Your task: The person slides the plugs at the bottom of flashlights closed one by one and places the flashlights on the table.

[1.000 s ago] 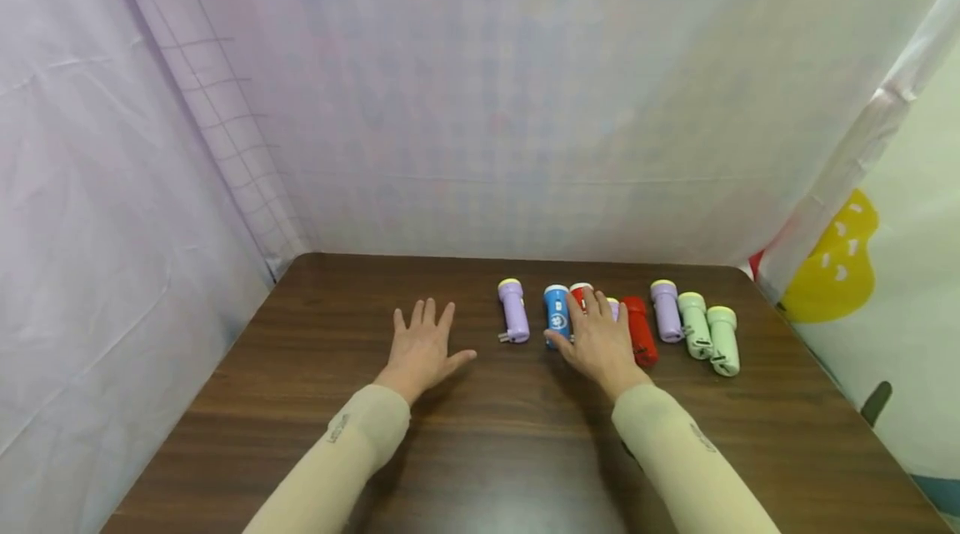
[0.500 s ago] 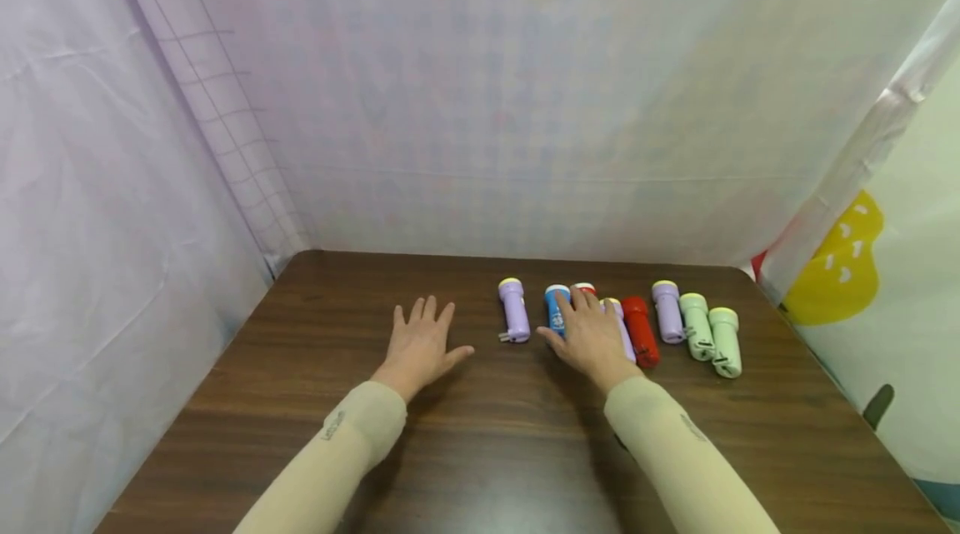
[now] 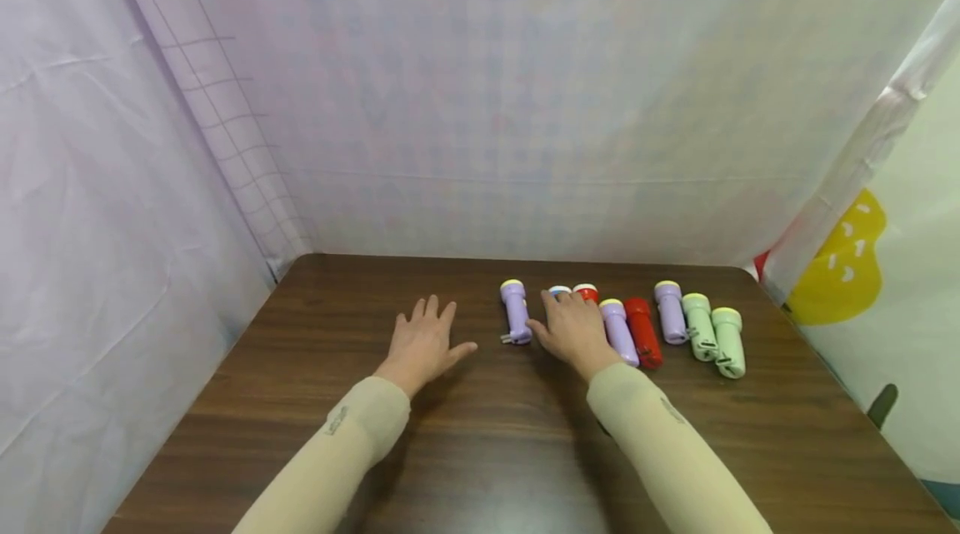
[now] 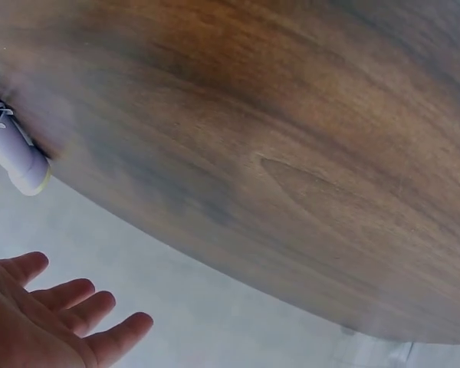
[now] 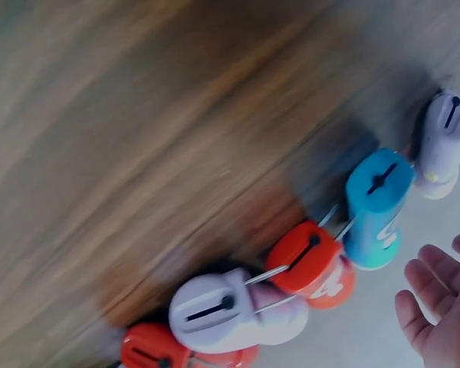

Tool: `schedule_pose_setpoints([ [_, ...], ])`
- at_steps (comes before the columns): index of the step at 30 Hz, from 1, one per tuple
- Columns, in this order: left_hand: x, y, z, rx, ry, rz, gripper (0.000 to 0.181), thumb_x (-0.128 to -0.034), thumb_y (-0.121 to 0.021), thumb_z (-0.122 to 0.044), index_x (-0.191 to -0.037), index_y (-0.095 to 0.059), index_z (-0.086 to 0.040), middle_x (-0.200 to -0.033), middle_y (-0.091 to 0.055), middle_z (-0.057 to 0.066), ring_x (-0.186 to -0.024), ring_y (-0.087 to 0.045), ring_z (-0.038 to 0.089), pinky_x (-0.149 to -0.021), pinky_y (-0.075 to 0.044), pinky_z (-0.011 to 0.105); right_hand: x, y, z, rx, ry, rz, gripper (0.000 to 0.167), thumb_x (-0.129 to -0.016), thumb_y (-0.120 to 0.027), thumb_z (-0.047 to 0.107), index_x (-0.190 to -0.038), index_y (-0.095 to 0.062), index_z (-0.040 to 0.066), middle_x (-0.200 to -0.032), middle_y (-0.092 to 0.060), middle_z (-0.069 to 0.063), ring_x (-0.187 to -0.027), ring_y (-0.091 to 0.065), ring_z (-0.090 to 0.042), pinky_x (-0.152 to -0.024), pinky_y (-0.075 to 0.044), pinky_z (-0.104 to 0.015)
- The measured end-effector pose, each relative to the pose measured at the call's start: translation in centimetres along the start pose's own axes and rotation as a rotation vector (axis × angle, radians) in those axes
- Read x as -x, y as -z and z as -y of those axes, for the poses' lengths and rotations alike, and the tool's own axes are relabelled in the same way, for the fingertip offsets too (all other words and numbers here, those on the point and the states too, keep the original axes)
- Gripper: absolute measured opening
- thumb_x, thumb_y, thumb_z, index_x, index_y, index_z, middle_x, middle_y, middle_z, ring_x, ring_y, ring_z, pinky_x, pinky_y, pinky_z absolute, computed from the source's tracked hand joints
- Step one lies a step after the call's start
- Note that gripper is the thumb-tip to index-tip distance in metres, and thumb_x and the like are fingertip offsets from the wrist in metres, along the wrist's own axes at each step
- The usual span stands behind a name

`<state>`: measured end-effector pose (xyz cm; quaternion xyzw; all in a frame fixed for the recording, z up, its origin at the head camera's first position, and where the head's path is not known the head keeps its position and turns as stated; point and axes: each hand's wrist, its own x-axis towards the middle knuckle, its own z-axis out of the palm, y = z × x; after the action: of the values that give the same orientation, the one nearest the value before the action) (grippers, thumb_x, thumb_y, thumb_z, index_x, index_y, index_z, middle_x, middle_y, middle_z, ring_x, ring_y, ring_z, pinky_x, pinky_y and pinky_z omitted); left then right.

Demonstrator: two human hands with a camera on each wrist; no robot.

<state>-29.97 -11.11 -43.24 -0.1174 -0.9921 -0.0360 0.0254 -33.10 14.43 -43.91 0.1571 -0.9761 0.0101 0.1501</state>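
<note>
Eight flashlights (image 3: 619, 336) near far edge of the surface (image 3: 480, 426), toward right corner. Right hand (image 3: 574, 332), fingers extended, thumb apart, over blue flashlight (image 5: 372, 218), contact unclear. Left hand (image 3: 422, 346) spread.

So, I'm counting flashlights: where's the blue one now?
In the right wrist view, the blue flashlight lies right of centre, between a red flashlight and a lilac one; in the head view, the right hand mostly hides it.

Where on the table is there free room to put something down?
The table is bare left of the left hand, and between the left sleeve and right sleeve. It is crowded from the right hand rightward to the green torches.
</note>
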Motion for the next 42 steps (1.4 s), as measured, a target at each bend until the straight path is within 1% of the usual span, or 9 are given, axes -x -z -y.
schedule_pose_setpoints([
  [6, 0.0, 0.3, -0.2, 0.018, 0.014, 0.029, 0.087, -0.0913, -0.053, -0.067, -0.155, -0.034, -0.011, -0.156, -0.030, 0.025, -0.142, -0.030, 0.043, -0.107, -0.034, 0.062, -0.7, 0.0, 0.9, -0.025, -0.030, 0.023, 0.059, -0.093, -0.062, 0.049, -0.127, -0.060, 0.001, -0.118, -0.064, -0.021, -0.110, -0.059, -0.040, -0.084, -0.050, -0.056],
  [9, 0.0, 0.3, -0.2, 0.007, 0.018, 0.038, 0.086, -0.0917, -0.052, -0.067, -0.155, -0.034, -0.011, -0.154, -0.033, 0.024, -0.140, -0.034, 0.042, -0.105, -0.036, 0.060, -1.0, 0.1, 1.3, -0.037, -0.056, 0.021, 0.054, -0.093, -0.062, 0.047, -0.121, -0.063, 0.000, -0.111, -0.066, -0.021, -0.103, -0.062, -0.041, -0.080, -0.052, -0.055],
  [14, 0.0, 0.2, -0.2, -0.009, 0.021, 0.051, 0.087, -0.0916, -0.052, -0.068, -0.154, -0.035, -0.010, -0.152, -0.037, 0.024, -0.137, -0.039, 0.042, -0.102, -0.040, 0.058, -1.6, 0.1, 1.7, -0.044, -0.112, 0.002, 0.047, -0.093, -0.064, 0.046, -0.104, -0.067, 0.000, -0.096, -0.068, -0.022, -0.088, -0.065, -0.041, -0.067, -0.053, -0.054],
  [22, 0.1, 0.2, 0.0, -0.043, 0.020, 0.061, 0.088, -0.0913, -0.050, -0.069, -0.154, -0.035, -0.010, -0.150, -0.041, 0.023, -0.134, -0.043, 0.042, -0.100, -0.043, 0.056, -2.8, -0.2, 2.5, -0.055, -0.195, 0.043, 0.049, -0.090, -0.066, 0.049, -0.087, -0.070, 0.000, -0.087, -0.070, -0.022, -0.076, -0.066, -0.040, -0.060, -0.052, -0.052],
  [25, 0.2, 0.3, 0.1, -0.049, 0.020, 0.064, 0.087, -0.0913, -0.050, -0.069, -0.153, -0.036, -0.009, -0.150, -0.041, 0.023, -0.133, -0.043, 0.042, -0.100, -0.043, 0.056, -3.1, -0.7, 3.1, -0.042, -0.210, 0.053, 0.050, -0.091, -0.065, 0.050, -0.086, -0.070, 0.000, -0.087, -0.071, -0.021, -0.075, -0.065, -0.039, -0.064, -0.052, -0.051],
  [29, 0.4, 0.1, 0.1, -0.053, 0.024, 0.061, 0.087, -0.0909, -0.051, -0.069, -0.153, -0.037, -0.010, -0.149, -0.043, 0.023, -0.133, -0.044, 0.041, -0.100, -0.043, 0.056, -3.4, -1.4, 3.8, -0.042, -0.224, 0.075, 0.050, -0.092, -0.062, 0.049, -0.091, -0.072, 0.001, -0.092, -0.071, -0.019, -0.082, -0.066, -0.038, -0.075, -0.049, -0.053],
  [32, 0.4, -0.1, 0.2, -0.051, 0.025, 0.050, 0.087, -0.0905, -0.051, -0.070, -0.153, -0.037, -0.010, -0.148, -0.043, 0.022, -0.132, -0.045, 0.041, -0.100, -0.044, 0.055, -3.6, -1.9, 4.1, -0.049, -0.236, 0.092, 0.049, -0.093, -0.061, 0.049, -0.092, -0.073, 0.001, -0.094, -0.072, -0.018, -0.086, -0.066, -0.037, -0.081, -0.048, -0.054],
  [37, 0.4, -0.1, 0.2, -0.053, 0.021, 0.039, 0.087, -0.0902, -0.052, -0.070, -0.152, -0.039, -0.010, -0.147, -0.045, 0.023, -0.131, -0.046, 0.041, -0.099, -0.044, 0.055, -3.9, -2.2, 4.2, -0.057, -0.245, 0.108, 0.049, -0.093, -0.062, 0.050, -0.092, -0.073, 0.002, -0.096, -0.072, -0.017, -0.089, -0.066, -0.037, -0.084, -0.046, -0.054],
  [42, 0.3, 0.0, 0.3, -0.064, 0.013, 0.039, 0.087, -0.0908, -0.051, -0.070, -0.152, -0.038, -0.010, -0.147, -0.045, 0.022, -0.131, -0.046, 0.041, -0.099, -0.044, 0.055, -4.1, -2.2, 4.3, -0.053, -0.242, 0.136, 0.051, -0.093, -0.062, 0.051, -0.094, -0.072, 0.001, -0.095, -0.072, -0.017, -0.088, -0.066, -0.036, -0.084, -0.047, -0.054],
])
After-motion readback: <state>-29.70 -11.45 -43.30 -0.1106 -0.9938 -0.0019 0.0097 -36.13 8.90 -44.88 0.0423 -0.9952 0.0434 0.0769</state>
